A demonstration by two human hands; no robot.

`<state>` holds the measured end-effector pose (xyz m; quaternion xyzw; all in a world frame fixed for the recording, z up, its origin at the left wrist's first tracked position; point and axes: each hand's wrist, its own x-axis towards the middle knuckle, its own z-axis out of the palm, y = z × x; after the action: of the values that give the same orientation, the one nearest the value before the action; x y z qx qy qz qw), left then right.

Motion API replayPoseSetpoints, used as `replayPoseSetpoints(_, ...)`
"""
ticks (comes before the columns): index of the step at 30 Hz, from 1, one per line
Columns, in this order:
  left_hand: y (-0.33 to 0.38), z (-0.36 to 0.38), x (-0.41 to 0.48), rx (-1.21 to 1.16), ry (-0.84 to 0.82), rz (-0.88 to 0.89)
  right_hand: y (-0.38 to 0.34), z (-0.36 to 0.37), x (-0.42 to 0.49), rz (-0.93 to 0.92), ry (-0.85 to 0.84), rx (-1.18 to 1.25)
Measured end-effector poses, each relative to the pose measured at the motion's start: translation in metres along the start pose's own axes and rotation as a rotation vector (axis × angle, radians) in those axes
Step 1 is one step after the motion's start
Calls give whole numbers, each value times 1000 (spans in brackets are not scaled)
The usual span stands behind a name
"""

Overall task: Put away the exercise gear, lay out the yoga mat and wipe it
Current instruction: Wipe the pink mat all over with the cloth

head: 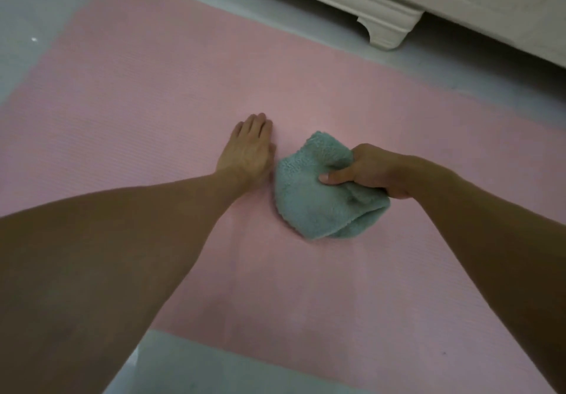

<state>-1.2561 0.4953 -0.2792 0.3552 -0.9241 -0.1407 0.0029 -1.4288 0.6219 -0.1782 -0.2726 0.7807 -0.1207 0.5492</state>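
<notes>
Right grip (376,173) tight around teal cloth (318,203) on mat (153,72); left grip (248,151) apart, palm flat.

left hand (249,151): flat, fingers straight, arm extended | right hand (372,173): fingers curled, gripping

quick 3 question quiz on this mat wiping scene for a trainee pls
1. True or false: the left hand lies flat on the yoga mat.
2. What does the right hand grip? A) a teal cloth B) a dumbbell C) a spray bottle
3. Is the yoga mat rolled up or laid out flat?

Key: 1 true; 2 A; 3 laid out flat.
</notes>
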Motion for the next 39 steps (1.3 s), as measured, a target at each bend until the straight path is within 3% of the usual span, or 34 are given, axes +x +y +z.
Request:
replayPoseSetpoints(5, -1, 23, -8, -15, 121, 15, 19, 5, 6, 34, 60, -3)
replayPoseSetpoints(9, -4, 24, -8, 6, 205, -15, -8, -28, 23, -58, 156, -253)
replayPoseSetpoints(13, -3, 19, -4, 19, 214, -15, -55, -70, 40, -187, 445, -401)
replayPoseSetpoints(18, -2, 19, -2, 22, 214, -22, -110, -103, 84, -514, 908, -433)
replayPoseSetpoints(22, -5, 21, -1, -1, 262, -13, -131, -119, 129, -598, 1144, -531)
replayPoseSetpoints(24, -5, 22, -2, -6, 272, -10, -122, -109, 153, -607, 1088, -537)
replayPoseSetpoints(27, -4, 22, -3, -12, 252, -18, -92, -76, 190, -340, 739, -745)
replayPoseSetpoints(28, -4, 22, -3, -12, 238, -17, -84, -71, 195, -285, 701, -793)
replayPoseSetpoints(34, -2, 21, -1, 7, 226, -31, -78, -78, 174, -359, 653, -741)
replayPoseSetpoints(37, -2, 22, -1, 19, 231, -35, -57, -36, 146, -396, 638, -759)
replayPoseSetpoints(39, -3, 24, -2, 14, 246, -29, -33, 1, 125, -518, 669, -782)
